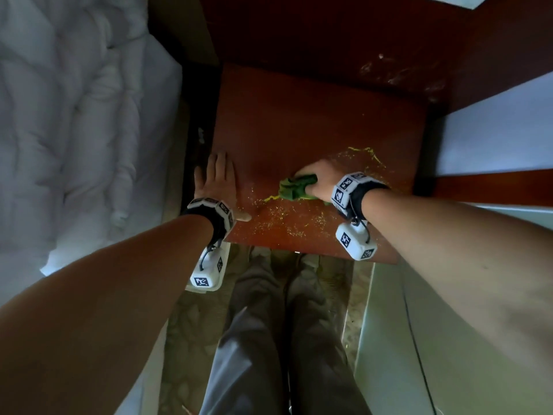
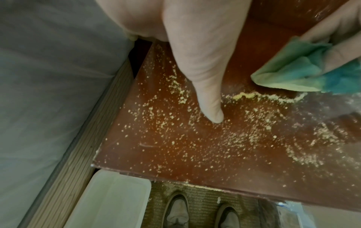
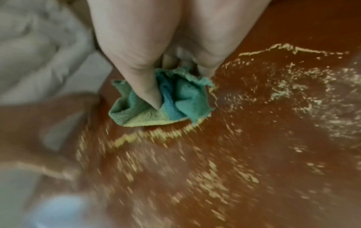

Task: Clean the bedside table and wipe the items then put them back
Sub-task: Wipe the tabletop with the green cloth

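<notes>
**Cloth on a crumb-strewn bench top**

At the far left lies a bed [image 1: 74, 115] under a puffy, quilted white duvet, its side edged by a ribbed pale wooden frame [image 2: 82, 138]. Just beside it stands the bench [image 1: 299, 115], a square top of smooth, glossy reddish-brown wood with a hazy smear towards its far right corner.

The left hand [image 1: 214, 181] lies flat on the bench along its left edge, fingers straight and together, thumb [image 2: 205, 86] spread out towards the near edge; it holds nothing. Below the near left corner a white, rounded-cornered plastic container [image 2: 109, 200] sits on the floor.

Fine yellowish crumbs [image 2: 175, 138], grainy and powdery, are scattered over the near half of the bench, with a thicker wavy ridge of them [image 2: 259, 97] running just before the cloth and another thin line [image 1: 363, 151] towards the right edge.

Right of the middle, the right hand [image 1: 317, 178] presses down on a crumpled cloth [image 3: 166, 106], a soft, nubbly microfibre in green, teal and blue bands; the thumb and fingers are curled into its folds, bunching it against the wood.

Past the near edge, two grey shoes [image 2: 176, 211] stand on patterned carpet. To the right rises a smooth pale panel [image 1: 449, 339].
</notes>
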Tool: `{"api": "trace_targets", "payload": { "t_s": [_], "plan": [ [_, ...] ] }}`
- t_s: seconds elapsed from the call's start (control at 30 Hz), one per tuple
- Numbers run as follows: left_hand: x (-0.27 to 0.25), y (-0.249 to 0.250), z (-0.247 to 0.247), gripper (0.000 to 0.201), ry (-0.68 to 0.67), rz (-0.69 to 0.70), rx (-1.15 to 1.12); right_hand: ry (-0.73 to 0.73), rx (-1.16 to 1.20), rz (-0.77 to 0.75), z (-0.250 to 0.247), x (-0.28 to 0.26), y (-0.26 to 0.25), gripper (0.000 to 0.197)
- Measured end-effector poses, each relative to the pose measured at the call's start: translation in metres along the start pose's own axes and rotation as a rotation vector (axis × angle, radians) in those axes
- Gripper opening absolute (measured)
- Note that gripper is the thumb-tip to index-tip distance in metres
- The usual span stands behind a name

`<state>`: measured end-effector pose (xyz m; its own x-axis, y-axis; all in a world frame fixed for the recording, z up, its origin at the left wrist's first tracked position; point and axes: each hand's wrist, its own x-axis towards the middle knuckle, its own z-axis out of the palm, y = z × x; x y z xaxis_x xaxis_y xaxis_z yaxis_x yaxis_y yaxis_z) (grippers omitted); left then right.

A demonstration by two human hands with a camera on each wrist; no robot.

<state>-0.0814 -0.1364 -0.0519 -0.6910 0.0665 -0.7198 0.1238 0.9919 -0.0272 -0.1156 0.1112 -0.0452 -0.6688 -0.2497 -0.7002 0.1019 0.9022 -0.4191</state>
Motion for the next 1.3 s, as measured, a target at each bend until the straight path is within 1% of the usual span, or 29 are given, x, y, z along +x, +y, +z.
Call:
{"api": "trace_targets", "payload": {
  "t_s": [0.07, 0.13, 0.2, 0.3, 0.37, 0.43, 0.5, 0.6, 0.63, 0.67, 0.73, 0.83, 0.9, 0.97, 1.07, 1.2, 1.3],
  "plan": [
    [-0.001, 0.006, -0.01, 0.131, 0.031, 0.065, -0.059, 0.043, 0.093, 0.014, -0.008, -0.003, -0.002, 0.042],
    [-0.003, 0.017, -0.025, 0.113, 0.061, 0.143, -0.139, 0.081, 0.117, 0.018, -0.016, -0.008, -0.004, 0.035],
    [-0.005, 0.033, -0.045, 0.099, 0.067, 0.205, -0.234, 0.117, 0.118, 0.033, -0.025, -0.013, -0.002, 0.033],
    [-0.009, 0.064, -0.075, 0.095, 0.055, 0.269, -0.323, 0.157, 0.133, 0.038, -0.036, -0.022, 0.0, 0.038],
    [-0.008, 0.084, -0.088, 0.095, 0.085, 0.315, -0.285, 0.192, 0.162, 0.023, -0.043, -0.027, 0.001, 0.039],
    [-0.002, 0.102, -0.097, 0.086, 0.107, 0.342, -0.254, 0.224, 0.199, 0.021, -0.05, -0.03, 0.006, 0.041],
    [0.002, 0.119, -0.105, 0.065, 0.124, 0.36, -0.214, 0.255, 0.234, 0.02, -0.057, -0.033, 0.013, 0.044],
    [0.009, 0.141, -0.113, 0.028, 0.169, 0.358, -0.071, 0.278, 0.303, 0.005, -0.066, -0.037, 0.028, 0.047],
    [0.012, 0.147, -0.112, 0.02, 0.182, 0.354, -0.03, 0.272, 0.337, -0.004, -0.069, -0.039, 0.034, 0.048],
    [0.017, 0.152, -0.112, 0.017, 0.185, 0.335, -0.005, 0.269, 0.365, -0.01, -0.07, -0.04, 0.041, 0.051],
    [0.028, 0.158, -0.114, 0.014, 0.154, 0.259, -0.024, 0.296, 0.382, 0.0, -0.074, -0.04, 0.057, 0.057],
    [0.045, 0.162, -0.121, 0.023, 0.131, 0.154, -0.09, 0.381, 0.364, 0.124, -0.082, -0.033, 0.096, 0.057],
    [0.056, 0.167, -0.124, 0.028, 0.172, 0.131, -0.106, 0.446, 0.302, 0.221, -0.09, -0.027, 0.124, 0.054],
    [0.067, 0.172, -0.129, 0.03, 0.243, 0.146, -0.081, 0.457, 0.204, 0.271, -0.098, -0.021, 0.145, 0.055],
    [0.083, 0.179, -0.135, 0.035, 0.289, 0.17, -0.025, 0.397, 0.088, 0.268, -0.106, -0.011, 0.162, 0.065],
    [0.099, 0.191, -0.142, 0.038, 0.339, 0.197, -0.002, 0.229, -0.011, 0.246, -0.105, -0.003, 0.167, 0.069],
    [0.107, 0.201, -0.144, 0.049, 0.365, 0.231, 0.033, 0.229, -0.068, 0.239, -0.094, -0.001, 0.17, 0.072]
  ]
}}
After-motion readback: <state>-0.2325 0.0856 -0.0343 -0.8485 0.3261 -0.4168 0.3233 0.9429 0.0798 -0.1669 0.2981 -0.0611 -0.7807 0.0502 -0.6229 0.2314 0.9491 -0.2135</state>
